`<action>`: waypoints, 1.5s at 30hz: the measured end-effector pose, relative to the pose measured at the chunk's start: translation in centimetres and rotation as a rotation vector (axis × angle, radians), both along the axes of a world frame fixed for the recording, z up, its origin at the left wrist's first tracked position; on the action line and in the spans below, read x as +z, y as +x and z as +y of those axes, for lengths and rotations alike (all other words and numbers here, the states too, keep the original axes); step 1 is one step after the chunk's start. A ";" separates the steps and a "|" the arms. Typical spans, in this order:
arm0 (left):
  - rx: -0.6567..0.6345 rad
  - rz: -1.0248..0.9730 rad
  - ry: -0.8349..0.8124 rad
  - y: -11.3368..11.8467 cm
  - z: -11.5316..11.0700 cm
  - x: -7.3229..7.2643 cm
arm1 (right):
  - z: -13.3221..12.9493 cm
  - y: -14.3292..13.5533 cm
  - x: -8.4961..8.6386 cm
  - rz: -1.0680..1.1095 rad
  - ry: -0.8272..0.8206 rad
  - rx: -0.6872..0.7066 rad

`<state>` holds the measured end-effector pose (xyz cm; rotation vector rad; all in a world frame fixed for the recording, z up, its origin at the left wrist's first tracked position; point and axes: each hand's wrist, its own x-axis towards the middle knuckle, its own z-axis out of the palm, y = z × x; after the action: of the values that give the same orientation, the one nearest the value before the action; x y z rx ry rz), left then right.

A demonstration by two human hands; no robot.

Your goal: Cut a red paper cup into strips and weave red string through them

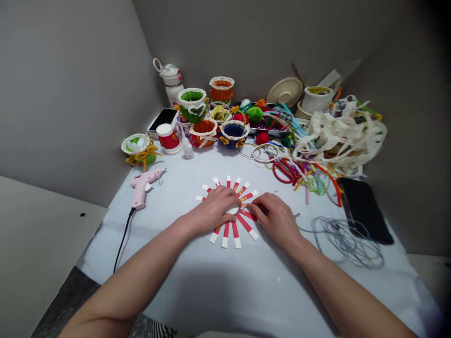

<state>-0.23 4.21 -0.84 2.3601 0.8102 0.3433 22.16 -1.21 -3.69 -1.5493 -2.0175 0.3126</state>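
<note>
A paper cup cut into red-and-white strips [235,234] lies flattened like a sunburst on the white table [218,291]. My left hand [215,206] presses palm down on its centre and left side. My right hand [273,217] rests on its right side, fingertips pinching one red strip [248,214] near the centre. The cup's base is mostly hidden under my hands.
A pink glue gun [143,185] with a black cord lies to the left. Decorated cup baskets [203,123], a red cup [169,138], yarn balls, red scissors [286,171] and lace ribbon [340,136] crowd the back. A black phone [364,209] and coiled wire [347,239] lie at right.
</note>
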 end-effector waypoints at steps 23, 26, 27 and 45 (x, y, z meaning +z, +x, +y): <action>-0.237 -0.121 -0.070 -1.7 1.5 -0.4 | -11.2 -1.4 0.1 -0.016 0.127 0.171; -0.240 -0.129 -0.078 -1.8 1.6 -0.4 | -10.4 -0.6 0.1 -0.051 0.110 0.100; -0.238 -0.127 -0.078 -1.8 1.6 -0.3 | -9.9 -0.3 0.3 -0.064 0.100 0.072; -0.226 -0.098 -0.105 -1.6 1.4 -0.2 | 2.1 1.1 -0.8 -0.136 0.049 0.116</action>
<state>-1.82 5.60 -1.01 2.2880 0.4974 0.3102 23.28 0.84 -4.52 -1.4615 -2.2089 0.2062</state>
